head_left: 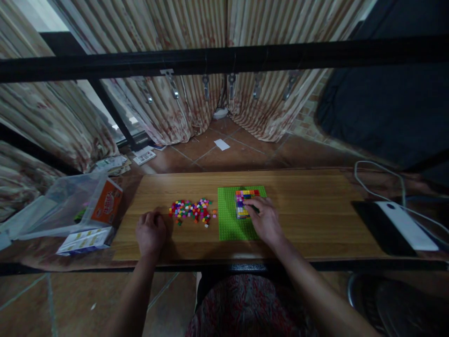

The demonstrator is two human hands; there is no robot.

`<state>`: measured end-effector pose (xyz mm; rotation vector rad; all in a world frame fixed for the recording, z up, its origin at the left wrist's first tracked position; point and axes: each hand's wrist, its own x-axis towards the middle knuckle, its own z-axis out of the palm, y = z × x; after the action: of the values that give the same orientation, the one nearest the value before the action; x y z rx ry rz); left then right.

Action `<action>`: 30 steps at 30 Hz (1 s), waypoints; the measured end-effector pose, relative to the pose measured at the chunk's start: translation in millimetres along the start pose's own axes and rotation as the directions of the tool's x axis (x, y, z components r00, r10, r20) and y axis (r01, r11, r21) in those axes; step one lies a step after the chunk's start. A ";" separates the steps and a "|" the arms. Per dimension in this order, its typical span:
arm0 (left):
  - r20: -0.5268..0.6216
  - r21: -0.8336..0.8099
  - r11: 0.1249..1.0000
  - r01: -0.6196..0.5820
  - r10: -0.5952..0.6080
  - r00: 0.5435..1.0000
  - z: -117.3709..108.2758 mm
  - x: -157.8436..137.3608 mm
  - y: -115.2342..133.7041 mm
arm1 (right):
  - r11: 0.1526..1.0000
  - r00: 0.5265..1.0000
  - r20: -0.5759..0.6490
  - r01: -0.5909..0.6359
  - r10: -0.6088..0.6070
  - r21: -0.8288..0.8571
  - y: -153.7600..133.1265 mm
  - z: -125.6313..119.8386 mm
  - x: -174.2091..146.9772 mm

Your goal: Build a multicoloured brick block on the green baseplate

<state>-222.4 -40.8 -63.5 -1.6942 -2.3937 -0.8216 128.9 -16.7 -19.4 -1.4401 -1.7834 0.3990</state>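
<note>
On the table lies a green studded baseplate (227, 229). A small block of colourful toy bricks (240, 198) is built up on it, with red, orange, yellow and purple pieces showing. My right hand (265, 219) reaches over the right side of this build, its fingers pinched at the top around what looks like a dark green toy brick (256, 209). Part of the build is hidden under that hand. My left hand (150, 231) rests on the wood with curled fingers, left of a scattered pile of loose toy bricks (192, 210). Whatever its fingers may enclose is hidden.
The wooden table (308, 201) carries a white device (403, 224) on a black mat at the right, with a white cable (382, 163) behind. At left stand a clear plastic bin (70, 201) and a small box (86, 240). A black bar (217, 60) with hanging clips crosses ahead.
</note>
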 end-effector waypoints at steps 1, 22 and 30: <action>-0.003 -0.001 1.000 0.000 0.000 1.000 0.2 0.0 -0.1 | 1.000 1.000 0.001 0.000 0.000 -0.002 0.7 1.3 0.4; -0.008 -0.032 0.999 0.013 -0.013 1.000 0.7 -2.4 3.6 | 0.997 0.996 -0.064 0.058 -0.061 -0.044 0.8 7.6 -1.9; 0.000 -0.030 0.999 0.025 -0.025 1.000 0.5 -3.9 5.4 | 0.992 0.990 -0.060 0.124 -0.125 -0.017 7.1 8.6 -2.6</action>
<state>-215.9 -42.6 -63.4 -1.6775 -2.4191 -0.8656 127.5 -14.9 -30.6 -1.3277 -1.8189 0.2758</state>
